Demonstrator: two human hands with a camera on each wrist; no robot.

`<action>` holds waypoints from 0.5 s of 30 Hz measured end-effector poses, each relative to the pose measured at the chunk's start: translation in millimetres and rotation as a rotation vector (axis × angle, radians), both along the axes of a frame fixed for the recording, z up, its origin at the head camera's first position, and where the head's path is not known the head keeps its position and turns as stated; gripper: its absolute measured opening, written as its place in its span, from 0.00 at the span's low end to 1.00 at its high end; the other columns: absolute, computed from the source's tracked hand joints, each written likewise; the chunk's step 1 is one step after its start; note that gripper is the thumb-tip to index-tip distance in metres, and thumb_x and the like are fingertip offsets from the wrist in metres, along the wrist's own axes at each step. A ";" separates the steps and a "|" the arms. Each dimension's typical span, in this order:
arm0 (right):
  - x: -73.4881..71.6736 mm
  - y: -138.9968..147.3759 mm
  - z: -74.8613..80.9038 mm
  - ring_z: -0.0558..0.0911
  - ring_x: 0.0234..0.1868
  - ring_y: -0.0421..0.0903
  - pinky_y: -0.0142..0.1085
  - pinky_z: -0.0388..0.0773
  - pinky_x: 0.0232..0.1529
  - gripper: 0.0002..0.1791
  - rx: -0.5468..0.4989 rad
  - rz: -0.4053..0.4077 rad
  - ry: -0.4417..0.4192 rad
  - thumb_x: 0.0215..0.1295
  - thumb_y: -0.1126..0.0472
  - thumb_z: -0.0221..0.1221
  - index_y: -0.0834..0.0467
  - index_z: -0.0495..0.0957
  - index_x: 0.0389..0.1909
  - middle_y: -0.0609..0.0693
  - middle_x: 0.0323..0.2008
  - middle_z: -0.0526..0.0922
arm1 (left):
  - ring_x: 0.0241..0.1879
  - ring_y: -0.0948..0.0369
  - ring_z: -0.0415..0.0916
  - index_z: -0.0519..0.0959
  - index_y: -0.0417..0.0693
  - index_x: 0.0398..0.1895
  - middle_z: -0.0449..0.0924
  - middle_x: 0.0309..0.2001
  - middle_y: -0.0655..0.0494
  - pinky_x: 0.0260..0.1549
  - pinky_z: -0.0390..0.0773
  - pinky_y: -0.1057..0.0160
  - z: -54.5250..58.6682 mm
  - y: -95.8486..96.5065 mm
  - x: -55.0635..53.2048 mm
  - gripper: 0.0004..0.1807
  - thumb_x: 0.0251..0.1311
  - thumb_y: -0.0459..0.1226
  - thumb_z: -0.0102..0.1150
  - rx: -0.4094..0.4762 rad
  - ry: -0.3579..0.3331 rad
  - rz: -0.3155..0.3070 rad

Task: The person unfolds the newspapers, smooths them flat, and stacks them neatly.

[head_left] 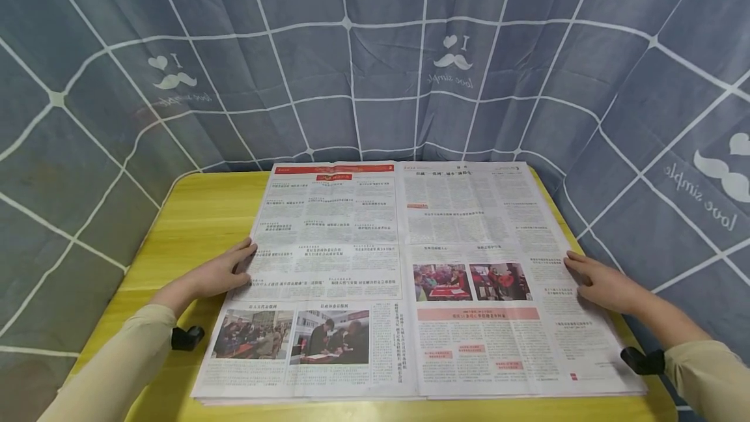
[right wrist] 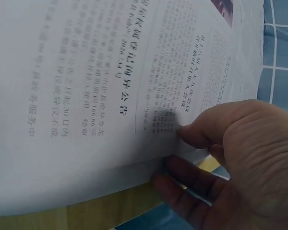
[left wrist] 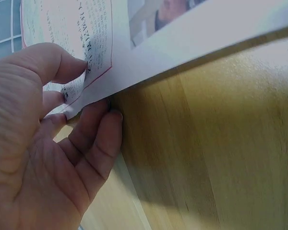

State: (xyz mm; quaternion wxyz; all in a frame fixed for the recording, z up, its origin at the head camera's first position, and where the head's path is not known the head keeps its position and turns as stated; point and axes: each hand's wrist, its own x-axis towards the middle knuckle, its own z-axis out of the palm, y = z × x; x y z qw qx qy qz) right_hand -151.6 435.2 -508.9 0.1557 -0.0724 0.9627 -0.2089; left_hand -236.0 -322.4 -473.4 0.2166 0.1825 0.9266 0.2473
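An open newspaper (head_left: 351, 266), printed with text and colour photos, lies spread flat and upside down to the head view, with more sheets beneath its near edge. My left hand (head_left: 219, 272) is at its left edge. In the left wrist view the thumb (left wrist: 69, 67) lies over the page while the other fingers curl at and below the edge. At the opposite edge, my right hand (head_left: 603, 284) pinches the paper. Its thumb (right wrist: 197, 134) presses on the printed side in the right wrist view, and the fingers (right wrist: 182, 187) reach under the sheet, partly hidden.
The newspaper covers much of a yellow wood-grain table (head_left: 193, 213). A grey-blue curtain (head_left: 381, 83) with white grid lines surrounds the table at the back and sides. Dark wrist-worn devices sit by both sleeves (head_left: 125, 350).
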 end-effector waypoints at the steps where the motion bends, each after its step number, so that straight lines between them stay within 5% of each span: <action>1: 0.1 -0.4 -0.2 0.59 0.68 0.79 0.61 0.69 0.53 0.38 0.005 -0.006 -0.001 0.65 0.67 0.59 0.77 0.59 0.73 0.77 0.73 0.54 | 0.75 0.28 0.41 0.51 0.29 0.79 0.38 0.79 0.27 0.65 0.58 0.31 0.4 0.3 0.0 0.42 0.70 0.36 0.60 -0.010 0.001 0.005; 5: 0.8 -2.1 0.0 0.58 0.68 0.80 0.66 0.67 0.56 0.36 0.044 -0.027 0.012 0.66 0.67 0.56 0.77 0.59 0.73 0.78 0.72 0.54 | 0.74 0.28 0.45 0.51 0.32 0.80 0.39 0.79 0.28 0.58 0.66 0.36 4.8 -0.5 1.1 0.44 0.67 0.37 0.61 -0.083 0.001 0.029; 9: -0.9 -6.6 3.7 0.61 0.66 0.80 0.69 0.67 0.55 0.33 0.115 -0.045 0.094 0.69 0.65 0.52 0.74 0.61 0.73 0.78 0.70 0.57 | 0.71 0.27 0.52 0.50 0.33 0.81 0.40 0.78 0.27 0.42 0.73 0.47 11.5 -4.9 2.5 0.44 0.67 0.38 0.58 -0.168 0.065 0.063; 15: -10.8 -16.9 15.1 0.65 0.64 0.78 0.72 0.68 0.52 0.32 0.139 -0.079 0.213 0.77 0.57 0.51 0.70 0.60 0.75 0.75 0.70 0.60 | 0.56 0.27 0.71 0.44 0.35 0.82 0.35 0.80 0.29 0.19 0.67 0.57 23.2 -8.2 -1.1 0.43 0.74 0.44 0.52 -0.194 0.190 0.147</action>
